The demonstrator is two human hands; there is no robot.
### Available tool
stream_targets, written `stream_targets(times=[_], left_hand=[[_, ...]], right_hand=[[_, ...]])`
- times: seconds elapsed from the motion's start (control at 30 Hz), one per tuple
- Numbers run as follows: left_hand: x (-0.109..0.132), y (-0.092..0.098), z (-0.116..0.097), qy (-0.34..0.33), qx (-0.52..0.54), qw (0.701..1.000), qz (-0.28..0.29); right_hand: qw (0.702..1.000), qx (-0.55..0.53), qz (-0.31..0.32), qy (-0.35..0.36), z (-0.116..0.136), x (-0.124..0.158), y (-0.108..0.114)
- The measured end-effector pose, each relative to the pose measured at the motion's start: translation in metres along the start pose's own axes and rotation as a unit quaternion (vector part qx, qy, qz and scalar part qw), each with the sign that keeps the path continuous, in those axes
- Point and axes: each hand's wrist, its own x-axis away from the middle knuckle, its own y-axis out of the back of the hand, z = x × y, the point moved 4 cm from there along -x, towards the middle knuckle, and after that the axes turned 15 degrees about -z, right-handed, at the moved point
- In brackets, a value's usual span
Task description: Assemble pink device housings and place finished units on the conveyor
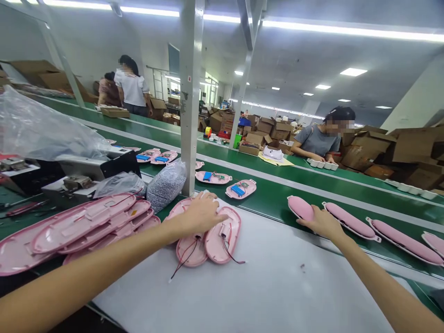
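Note:
My left hand (pixel 202 213) is over a small group of pink shells with red and black wires, its fingers bent near the front shell (pixel 224 238). Whatever its fingertips hold is too small to name. On the right, my right hand (pixel 321 223) has its thumb and fingers around the near end of a pink oval piece (pixel 300 207) at the green belt's edge. More pink oval pieces (pixel 350 220) lie in a row to its right. Open pink shells with blue batteries (pixel 239 188) lie on the belt beyond my left hand.
A white sheet (pixel 270 286) covers the near work surface. Stacked pink shells (pixel 86 222) lie at left, beside a bag of small parts (pixel 167 185) and metal devices (pixel 83 171). A grey post (pixel 190 101) rises behind my left hand. A person (pixel 321 138) works across the belt.

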Motion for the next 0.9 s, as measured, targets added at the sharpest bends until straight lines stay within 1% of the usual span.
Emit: stream_targets(times=[0.07, 0.1, 0.17, 0.23, 0.27, 0.3, 0.37, 0.4, 0.43, 0.47, 0.5, 0.57, 0.6, 0.67, 0.73, 0.8, 0.9], left_hand=[[-0.008, -0.02, 0.005, 0.031, -0.004, 0.999, 0.018], [-0.01, -0.026, 0.006, 0.037, 0.004, 0.999, 0.027], [-0.012, -0.031, 0.003, 0.045, 0.028, 0.998, 0.027], [-0.01, -0.025, 0.0, 0.093, 0.102, 0.99, 0.034], [-0.007, -0.02, -0.002, 0.128, 0.163, 0.977, 0.04], [-0.003, -0.012, -0.004, 0.165, 0.233, 0.957, 0.044], [0.007, 0.005, -0.007, 0.228, 0.366, 0.901, 0.037], [0.012, 0.015, -0.007, 0.248, 0.418, 0.874, 0.022], [0.017, 0.024, -0.006, 0.266, 0.46, 0.847, 0.002], [0.023, 0.032, -0.005, 0.285, 0.494, 0.822, -0.017], [0.029, 0.038, -0.002, 0.307, 0.518, 0.797, -0.03], [0.039, 0.043, 0.003, 0.358, 0.543, 0.758, -0.048], [0.044, 0.044, 0.004, 0.381, 0.547, 0.744, -0.055], [0.05, 0.043, 0.003, 0.408, 0.555, 0.721, -0.071], [0.054, 0.042, -0.003, 0.415, 0.564, 0.707, -0.097], [0.058, 0.04, -0.01, 0.423, 0.569, 0.695, -0.116], [0.065, 0.039, -0.018, 0.435, 0.579, 0.675, -0.141]], right_hand=[[1.0, -0.005, 0.015, -0.022, 0.004, -0.035, -0.013], [1.0, -0.009, 0.011, -0.027, 0.012, -0.046, -0.018], [0.999, -0.023, -0.012, -0.028, 0.042, -0.061, -0.028], [0.998, -0.057, -0.021, -0.029, 0.088, -0.072, -0.043], [0.996, -0.081, -0.01, -0.033, 0.114, -0.077, -0.053], [0.993, -0.108, 0.011, -0.041, 0.141, -0.081, -0.066], [0.983, -0.162, 0.056, -0.06, 0.19, -0.089, -0.09], [0.977, -0.187, 0.069, -0.071, 0.208, -0.092, -0.099], [0.972, -0.21, 0.073, -0.079, 0.22, -0.094, -0.107], [0.967, -0.229, 0.068, -0.087, 0.227, -0.095, -0.112], [0.963, -0.245, 0.059, -0.094, 0.228, -0.095, -0.114], [0.957, -0.267, 0.048, -0.105, 0.216, -0.092, -0.115], [0.954, -0.276, 0.051, -0.109, 0.208, -0.09, -0.114], [0.949, -0.286, 0.073, -0.114, 0.195, -0.083, -0.109], [0.946, -0.286, 0.104, -0.114, 0.194, -0.075, -0.106], [0.946, -0.279, 0.126, -0.11, 0.207, -0.065, -0.105], [0.951, -0.269, 0.12, -0.096, 0.233, -0.053, -0.099]])
